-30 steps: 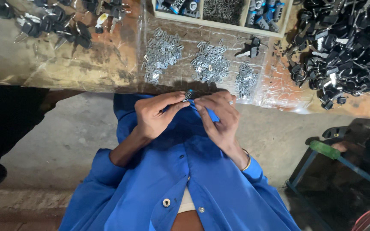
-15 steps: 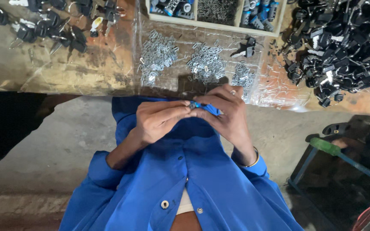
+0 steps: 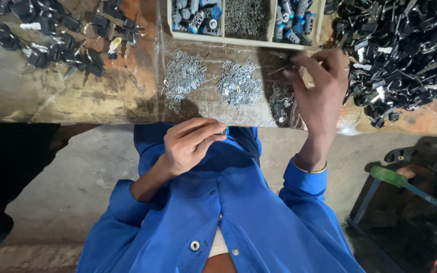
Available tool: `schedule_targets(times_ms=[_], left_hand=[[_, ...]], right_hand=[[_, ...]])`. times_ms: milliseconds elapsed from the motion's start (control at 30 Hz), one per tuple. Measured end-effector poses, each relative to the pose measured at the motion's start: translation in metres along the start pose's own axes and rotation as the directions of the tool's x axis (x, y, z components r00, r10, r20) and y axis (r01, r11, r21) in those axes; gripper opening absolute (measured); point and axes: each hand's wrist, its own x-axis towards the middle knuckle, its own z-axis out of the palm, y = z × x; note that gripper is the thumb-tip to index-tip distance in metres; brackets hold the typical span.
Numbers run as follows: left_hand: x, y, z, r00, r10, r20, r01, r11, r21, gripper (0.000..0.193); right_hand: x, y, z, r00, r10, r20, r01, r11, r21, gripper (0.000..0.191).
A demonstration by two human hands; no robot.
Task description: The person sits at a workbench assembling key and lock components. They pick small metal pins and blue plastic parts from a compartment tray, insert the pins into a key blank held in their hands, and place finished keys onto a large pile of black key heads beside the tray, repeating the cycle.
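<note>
Left hand [image 3: 190,144] at frame centre pinches a small part hidden by its closed fingers, while right hand [image 3: 319,83], upper right, fingers pinched, hovers just right of the nearest small metal pile [image 3: 280,102]

our left hand [image 3: 190,144] pinches a small metal part [image 3: 222,131] at the desk [image 3: 67,96] edge; our right hand [image 3: 319,86] reaches over the desk beside the metal clips [image 3: 238,83] and wooden tray [image 3: 244,40].
</note>
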Motion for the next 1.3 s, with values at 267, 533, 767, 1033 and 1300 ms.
schedule_targets(times_ms=[267, 533, 767, 1033, 1300], left_hand=[[0.001, -0.002, 0.004, 0.990, -0.117, -0.073, 0.103, 0.979, -0.175, 0.027], [-0.001, -0.011, 0.003, 0.985, -0.147, -0.086, 0.128, 0.974, -0.188, 0.024], [-0.002, -0.016, 0.003, 0.987, -0.045, -0.153, 0.042, 0.999, -0.026, 0.026], [-0.004, -0.016, -0.012, 0.990, 0.124, -0.068, -0.122, 0.992, 0.033, 0.031], [-0.005, -0.018, -0.028, 0.982, 0.188, 0.025, -0.184, 0.977, -0.104, 0.031]], right_hand=[[-0.030, 0.006, 0.005, 0.955, 0.266, 0.132, -0.113, -0.087, 0.990, 0.018], [-0.063, -0.042, 0.029, 0.912, 0.115, 0.394, -0.410, 0.309, 0.858, 0.024], [-0.051, -0.069, 0.021, 0.959, 0.092, 0.267, -0.270, 0.575, 0.772, 0.024], [-0.031, -0.065, 0.014, 0.920, -0.118, 0.374, -0.245, 0.570, 0.784, 0.021], [-0.018, -0.072, 0.012, 0.899, -0.328, 0.290, -0.096, 0.497, 0.862, 0.015]])
